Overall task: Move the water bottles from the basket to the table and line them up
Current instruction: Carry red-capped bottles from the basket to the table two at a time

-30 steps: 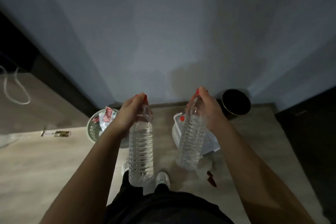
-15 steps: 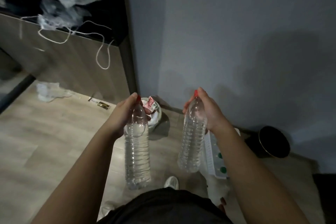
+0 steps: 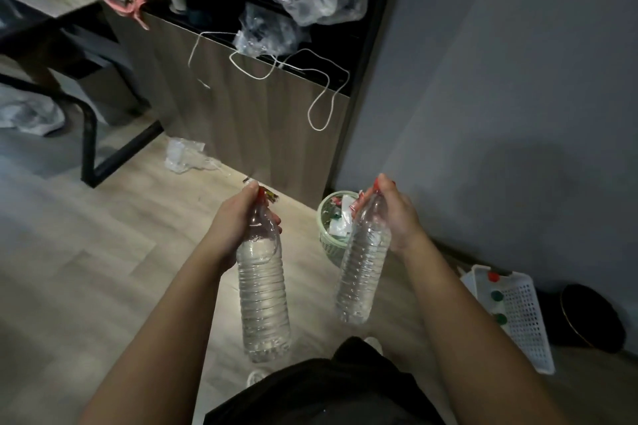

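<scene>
I hold two clear plastic water bottles by their red-capped necks, both hanging above the floor. My left hand (image 3: 238, 217) grips the neck of the left bottle (image 3: 264, 300), which hangs nearly upright. My right hand (image 3: 397, 214) grips the neck of the right bottle (image 3: 360, 272), which tilts slightly. A white plastic basket (image 3: 521, 314) lies on the floor at the right, with red and green bottle caps showing inside it. A dark table (image 3: 45, 41) stands at the far left.
A wooden cabinet (image 3: 248, 121) with plastic bags and a hanging white cord stands ahead. A small green bin (image 3: 329, 241) full of rubbish sits by the wall. A black round bin (image 3: 593, 317) is at the right. Crumpled plastic (image 3: 183, 155) lies on the floor.
The view has swung left: the cabinet and table have come into sight, and the basket and black bin have slid to the right. Both hands still hold their bottles.
</scene>
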{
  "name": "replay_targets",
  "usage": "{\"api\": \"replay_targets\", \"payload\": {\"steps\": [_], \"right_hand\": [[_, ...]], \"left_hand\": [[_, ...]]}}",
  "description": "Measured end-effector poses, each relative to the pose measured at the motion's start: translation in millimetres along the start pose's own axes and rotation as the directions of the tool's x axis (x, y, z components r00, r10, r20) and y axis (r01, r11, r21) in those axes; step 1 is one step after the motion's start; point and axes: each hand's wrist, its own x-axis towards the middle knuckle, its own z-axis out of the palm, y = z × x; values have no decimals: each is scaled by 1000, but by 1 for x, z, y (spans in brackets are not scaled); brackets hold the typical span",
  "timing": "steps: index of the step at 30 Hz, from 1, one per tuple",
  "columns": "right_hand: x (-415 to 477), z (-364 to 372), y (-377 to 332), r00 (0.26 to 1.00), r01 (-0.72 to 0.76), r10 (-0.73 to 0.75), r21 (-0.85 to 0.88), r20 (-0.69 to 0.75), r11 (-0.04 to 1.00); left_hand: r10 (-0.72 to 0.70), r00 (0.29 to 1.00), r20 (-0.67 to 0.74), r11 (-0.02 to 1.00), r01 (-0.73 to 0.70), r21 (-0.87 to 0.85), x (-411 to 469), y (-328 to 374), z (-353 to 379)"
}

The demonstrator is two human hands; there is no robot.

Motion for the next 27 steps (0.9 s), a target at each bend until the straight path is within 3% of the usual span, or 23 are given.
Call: {"api": "replay_targets", "payload": {"steps": [12,19,27], "right_hand": [[58,122,33,971,-70,103,-153,217,986],[140,228,47,942,-125,166,-155,291,980],[239,360,24,877,-100,220,-287,427,953]], "left_hand": [[-45,980,-194,989,17,-146,20,4,-116],[-44,956,-289,995,17,-95,91,45,-196],[-39,922,-386,984,-33,-178,173,108,-275]]}}
